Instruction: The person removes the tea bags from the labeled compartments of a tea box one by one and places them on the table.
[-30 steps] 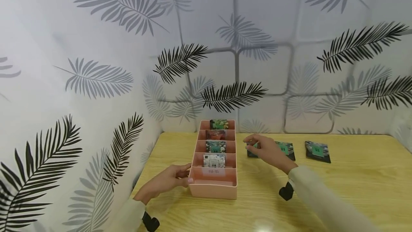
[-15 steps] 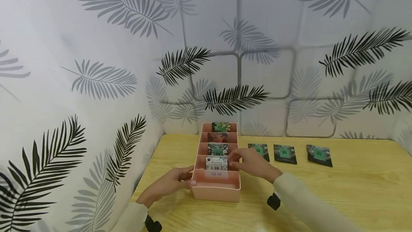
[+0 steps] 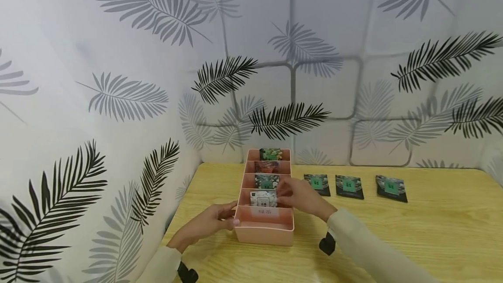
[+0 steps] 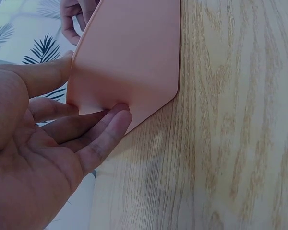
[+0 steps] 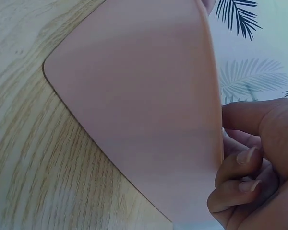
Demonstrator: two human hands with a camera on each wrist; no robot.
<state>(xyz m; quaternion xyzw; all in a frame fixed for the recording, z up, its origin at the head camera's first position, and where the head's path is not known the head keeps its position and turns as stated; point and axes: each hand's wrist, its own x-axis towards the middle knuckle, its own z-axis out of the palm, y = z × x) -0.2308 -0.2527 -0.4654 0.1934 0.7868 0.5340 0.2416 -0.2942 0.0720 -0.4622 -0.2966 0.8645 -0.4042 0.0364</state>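
Observation:
A long pink divided box (image 3: 264, 236) stands on the table, with small printed sachets upright in its compartments. My left hand (image 3: 214, 223) grips the near left corner, thumb at the rim; in the left wrist view its fingers (image 4: 116, 122) lie against the outer wall. My right hand (image 3: 301, 194) reaches over the right rim and pinches the right edge of a white sachet (image 3: 262, 198) in the second compartment from the front. In the right wrist view the box wall (image 5: 134, 96) hides the fingertips and the sachet. The frontmost compartment, with a paper label on its divider, has no sachet.
Behind the white sachet stand a dark sachet with a green label (image 3: 267, 181), a red one (image 3: 266, 167) and a green one (image 3: 271, 154). Three dark green-labelled sachets (image 3: 316, 184) lie in a row right of the box. A patterned wall (image 3: 322, 82) rises behind the table.
My right hand has moved left from the sachets on the table to the white sachet in the box, which has shifted slightly left. My left hand keeps its grip on the box.

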